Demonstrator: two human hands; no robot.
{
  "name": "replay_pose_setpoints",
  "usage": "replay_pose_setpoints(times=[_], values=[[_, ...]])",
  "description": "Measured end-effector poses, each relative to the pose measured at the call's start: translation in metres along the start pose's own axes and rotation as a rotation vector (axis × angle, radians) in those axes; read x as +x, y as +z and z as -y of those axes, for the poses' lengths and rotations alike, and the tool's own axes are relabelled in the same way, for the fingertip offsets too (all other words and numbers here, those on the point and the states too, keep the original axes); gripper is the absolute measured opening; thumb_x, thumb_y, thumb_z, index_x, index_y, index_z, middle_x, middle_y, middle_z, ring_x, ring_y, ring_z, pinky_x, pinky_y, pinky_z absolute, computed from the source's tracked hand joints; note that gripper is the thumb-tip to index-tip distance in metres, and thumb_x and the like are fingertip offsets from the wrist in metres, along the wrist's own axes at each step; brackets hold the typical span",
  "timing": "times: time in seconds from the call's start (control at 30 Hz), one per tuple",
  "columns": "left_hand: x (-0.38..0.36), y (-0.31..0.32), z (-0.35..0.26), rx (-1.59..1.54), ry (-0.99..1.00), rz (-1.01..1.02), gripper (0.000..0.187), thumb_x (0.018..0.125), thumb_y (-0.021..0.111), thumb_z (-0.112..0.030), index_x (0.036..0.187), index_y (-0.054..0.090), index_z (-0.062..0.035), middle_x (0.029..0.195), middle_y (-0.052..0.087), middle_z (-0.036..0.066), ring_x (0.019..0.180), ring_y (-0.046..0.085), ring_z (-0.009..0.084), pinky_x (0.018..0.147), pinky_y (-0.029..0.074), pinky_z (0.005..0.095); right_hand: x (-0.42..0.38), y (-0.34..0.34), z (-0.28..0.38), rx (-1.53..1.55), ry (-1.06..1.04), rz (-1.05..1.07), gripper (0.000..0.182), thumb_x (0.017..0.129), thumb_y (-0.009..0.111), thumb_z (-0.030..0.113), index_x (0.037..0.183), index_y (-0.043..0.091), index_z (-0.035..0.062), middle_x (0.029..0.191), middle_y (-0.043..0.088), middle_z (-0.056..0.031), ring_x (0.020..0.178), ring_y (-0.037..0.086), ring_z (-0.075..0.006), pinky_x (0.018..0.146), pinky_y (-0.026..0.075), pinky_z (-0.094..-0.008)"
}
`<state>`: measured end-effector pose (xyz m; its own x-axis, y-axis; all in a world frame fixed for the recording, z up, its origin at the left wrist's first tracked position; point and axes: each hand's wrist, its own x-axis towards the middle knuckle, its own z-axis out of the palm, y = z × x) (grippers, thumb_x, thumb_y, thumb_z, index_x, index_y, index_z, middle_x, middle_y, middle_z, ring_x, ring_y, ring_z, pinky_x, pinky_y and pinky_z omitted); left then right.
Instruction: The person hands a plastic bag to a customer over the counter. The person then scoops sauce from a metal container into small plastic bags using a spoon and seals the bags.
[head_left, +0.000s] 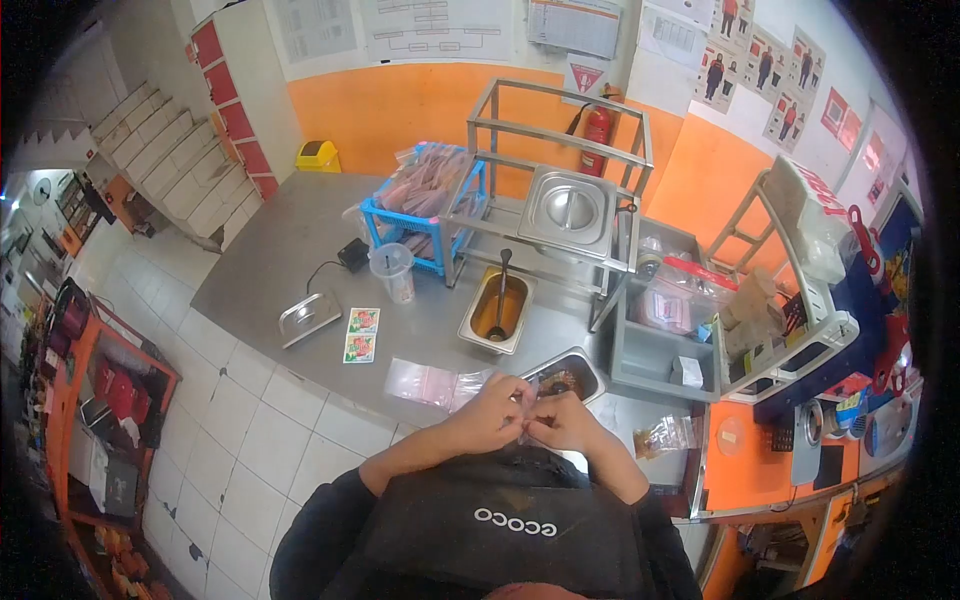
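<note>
My left hand (492,412) and my right hand (566,424) meet in front of my chest, fingers pinched together on a small clear plastic bag (527,408). Most of the bag is hidden by my fingers. Flat clear bags (425,384) lie on the steel table just left of my left hand. Behind my right hand sits a metal tray (592,372) with dark food in it. Farther back, a metal container (512,340) holds brown sauce and a black ladle (502,290). A filled bag (664,437) lies to the right.
On the steel table (250,235) stand a blue basket (430,262) of packets, a clear cup (393,270), a metal lid (310,318), two printed sachets (361,333) and a metal rack (560,130). Grey bins (655,352) and a white shelf (790,355) are at the right.
</note>
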<state>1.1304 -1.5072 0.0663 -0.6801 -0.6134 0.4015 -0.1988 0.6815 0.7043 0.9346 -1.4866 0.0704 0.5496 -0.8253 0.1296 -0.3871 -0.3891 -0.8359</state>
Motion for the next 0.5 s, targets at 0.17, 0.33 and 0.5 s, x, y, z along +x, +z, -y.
replay_pose_setpoints(times=[0.17, 0.33, 0.5], values=[[0.004, 0.005, -0.009, 0.072, 0.096, -0.101, 0.012, 0.065, 0.059, -0.002, 0.076, 0.055, 0.0014, 0.108, 0.047, 0.013, 0.100, 0.043, 0.0321, 0.087, 0.037, 0.0398, 0.001, 0.002, 0.006, -0.095, -0.035, -0.089, 0.014, 0.072, 0.059, 0.013, 0.066, 0.060, 0.0006, 0.062, 0.056, -0.0166, 0.055, 0.056, -0.0297, 0.053, 0.044, -0.0358], [0.007, 0.011, -0.013, 0.129, 0.114, -0.222, 0.017, 0.065, 0.064, -0.004, 0.079, 0.056, 0.0029, 0.109, 0.049, 0.015, 0.101, 0.044, 0.0357, 0.087, 0.037, 0.0434, 0.002, 0.008, 0.013, -0.227, -0.009, -0.271, 0.017, 0.072, 0.058, 0.015, 0.063, 0.060, 0.0010, 0.060, 0.056, -0.0172, 0.055, 0.057, -0.0332, 0.054, 0.046, -0.0396], [0.007, 0.017, -0.003, 0.207, 0.102, -0.290, 0.014, 0.063, 0.063, -0.002, 0.075, 0.056, 0.0030, 0.110, 0.049, 0.016, 0.102, 0.045, 0.0363, 0.088, 0.037, 0.0444, 0.007, 0.016, 0.017, -0.377, 0.030, -0.444, 0.022, 0.072, 0.058, 0.017, 0.057, 0.058, 0.0010, 0.058, 0.056, -0.0173, 0.054, 0.057, -0.0336, 0.053, 0.047, -0.0409]])
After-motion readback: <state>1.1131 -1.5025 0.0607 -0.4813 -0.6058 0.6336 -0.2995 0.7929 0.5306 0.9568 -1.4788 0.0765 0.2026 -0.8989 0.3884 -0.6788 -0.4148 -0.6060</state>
